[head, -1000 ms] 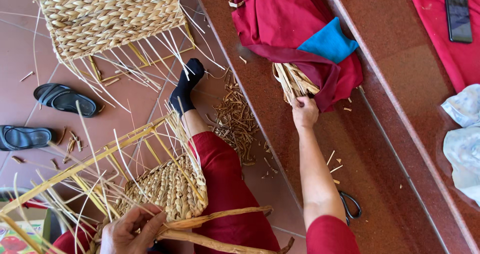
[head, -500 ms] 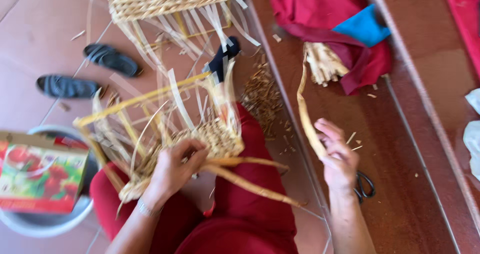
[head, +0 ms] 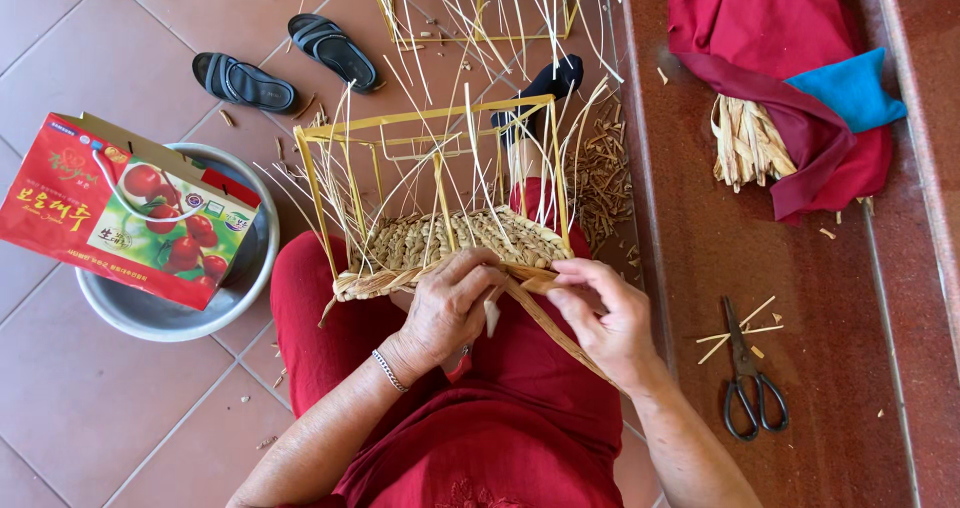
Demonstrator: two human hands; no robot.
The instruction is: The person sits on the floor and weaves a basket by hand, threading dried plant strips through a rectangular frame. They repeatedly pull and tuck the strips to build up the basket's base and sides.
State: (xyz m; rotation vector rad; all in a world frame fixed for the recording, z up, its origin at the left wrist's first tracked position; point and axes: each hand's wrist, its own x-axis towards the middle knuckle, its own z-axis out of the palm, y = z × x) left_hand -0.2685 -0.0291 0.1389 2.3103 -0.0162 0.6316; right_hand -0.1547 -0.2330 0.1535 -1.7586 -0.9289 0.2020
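A half-woven basket on a yellow frame is rested on the lap. Its woven rim is gripped by the left hand, fingers curled shut; a flat straw strand is pinched by the right hand. One red rectangular bag with printed fruit is laid across one metal basin. Two sandals, one pair of scissors and one straw bundle are seen.
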